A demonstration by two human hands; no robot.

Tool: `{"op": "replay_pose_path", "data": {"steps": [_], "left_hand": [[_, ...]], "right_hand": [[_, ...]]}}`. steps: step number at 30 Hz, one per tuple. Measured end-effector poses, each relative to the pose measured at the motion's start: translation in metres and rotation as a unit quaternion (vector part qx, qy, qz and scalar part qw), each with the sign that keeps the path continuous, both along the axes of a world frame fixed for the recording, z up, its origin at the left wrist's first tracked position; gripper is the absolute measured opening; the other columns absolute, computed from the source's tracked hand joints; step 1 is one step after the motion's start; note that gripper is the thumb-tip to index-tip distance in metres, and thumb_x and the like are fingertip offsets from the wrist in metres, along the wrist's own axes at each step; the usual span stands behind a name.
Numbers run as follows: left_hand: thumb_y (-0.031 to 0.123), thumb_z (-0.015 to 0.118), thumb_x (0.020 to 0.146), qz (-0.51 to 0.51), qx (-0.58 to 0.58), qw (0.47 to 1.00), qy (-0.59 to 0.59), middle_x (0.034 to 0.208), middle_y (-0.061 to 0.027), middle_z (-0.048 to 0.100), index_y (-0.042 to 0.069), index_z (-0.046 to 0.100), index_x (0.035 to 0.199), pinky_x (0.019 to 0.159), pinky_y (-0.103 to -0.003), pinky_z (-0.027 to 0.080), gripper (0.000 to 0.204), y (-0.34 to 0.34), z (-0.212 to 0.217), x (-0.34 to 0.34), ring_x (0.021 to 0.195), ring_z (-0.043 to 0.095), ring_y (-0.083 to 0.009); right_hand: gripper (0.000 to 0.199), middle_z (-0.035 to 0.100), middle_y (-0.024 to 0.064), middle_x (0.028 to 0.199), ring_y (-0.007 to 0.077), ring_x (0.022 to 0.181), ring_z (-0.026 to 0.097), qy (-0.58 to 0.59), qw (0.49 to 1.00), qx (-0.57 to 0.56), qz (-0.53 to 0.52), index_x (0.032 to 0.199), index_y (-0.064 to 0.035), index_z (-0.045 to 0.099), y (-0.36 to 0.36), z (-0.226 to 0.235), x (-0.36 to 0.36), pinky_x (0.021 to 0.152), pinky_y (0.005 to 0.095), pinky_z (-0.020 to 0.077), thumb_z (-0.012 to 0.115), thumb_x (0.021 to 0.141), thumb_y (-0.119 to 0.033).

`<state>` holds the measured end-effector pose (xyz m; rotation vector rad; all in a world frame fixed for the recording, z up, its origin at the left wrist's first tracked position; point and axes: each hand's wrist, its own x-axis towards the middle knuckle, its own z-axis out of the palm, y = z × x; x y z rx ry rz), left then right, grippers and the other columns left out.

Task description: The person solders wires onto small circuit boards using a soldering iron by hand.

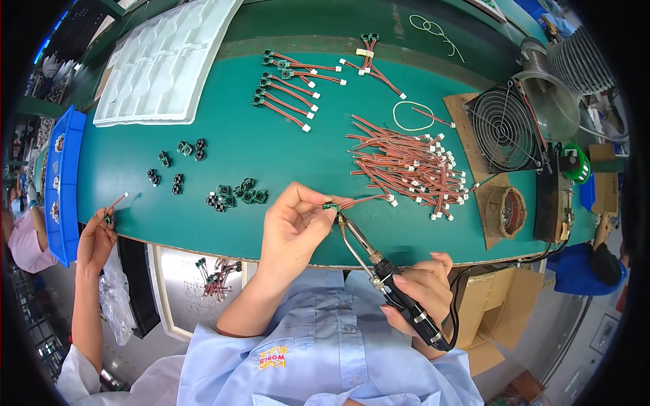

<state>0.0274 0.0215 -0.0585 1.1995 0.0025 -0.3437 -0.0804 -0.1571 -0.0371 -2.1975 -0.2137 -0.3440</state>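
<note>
My left hand [290, 227] pinches a small green circuit board [330, 206] between thumb and fingertips, just above the near part of the green work mat. A red-and-black wire lead [365, 200] runs right from the board and ends in a white connector. My right hand [425, 291] is closed round the black handle of a soldering iron [384, 269]. A thin metal tube runs along the iron, and its tip meets the board's right edge. Beyond my hands lies a large pile of similar wire leads [406, 166]. Loose small boards [250, 191] sit to the left.
Boards with wires attached [288, 95] lie in a row farther back. A white moulded tray [162, 68] is at the far left, a black fan [502, 125] and a round tip-cleaning pot [508, 213] at right. A co-worker's hand [96, 243] holds a wired piece by blue bins [64, 183].
</note>
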Motion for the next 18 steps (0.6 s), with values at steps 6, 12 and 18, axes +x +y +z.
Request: {"op": "replay_pose_path", "data": {"steps": [6, 12, 18], "left_hand": [[-0.007, 0.051, 0.079, -0.025, -0.008, 1.0, -0.006, 0.096, -0.0172, 0.063, 0.001, 0.047, 0.089, 0.07, -0.02, 0.046, 0.013, 0.002, -0.001, 0.0, 0.078, 0.058, -0.0125], [-0.007, 0.051, 0.079, -0.018, 0.011, 1.0, -0.011, 0.096, -0.0163, 0.063, 0.001, 0.047, 0.089, 0.067, -0.019, 0.045, 0.013, 0.0, 0.0, 0.0, 0.074, 0.056, -0.0107], [-0.007, 0.051, 0.078, -0.012, 0.001, 1.0, -0.006, 0.096, -0.0158, 0.063, 0.001, 0.048, 0.088, 0.062, -0.018, 0.044, 0.013, 0.001, -0.001, 0.0, 0.068, 0.053, -0.0084]], "right_hand": [[0.034, 0.064, -0.0001, 0.077, 0.0143, 0.074, 0.051, 0.007, 1.0, -0.004, 0.001, 0.092, -0.0112, 0.067, -0.002, 0.003, 0.0, 0.09, 0.0396, 0.0292, 0.073, 0.061, -0.023], [0.033, 0.063, -0.0003, 0.075, 0.0144, 0.073, 0.051, -0.003, 1.0, -0.011, -0.005, 0.09, -0.0109, 0.067, -0.004, 0.004, -0.001, 0.09, 0.0399, 0.0292, 0.073, 0.061, -0.026], [0.043, 0.06, 0.0064, 0.09, 0.0168, 0.08, 0.051, -0.104, 0.991, -0.009, -0.089, 0.106, -0.008, 0.058, -0.019, -0.024, -0.032, 0.089, 0.0394, 0.0308, 0.068, 0.068, -0.026]]}}
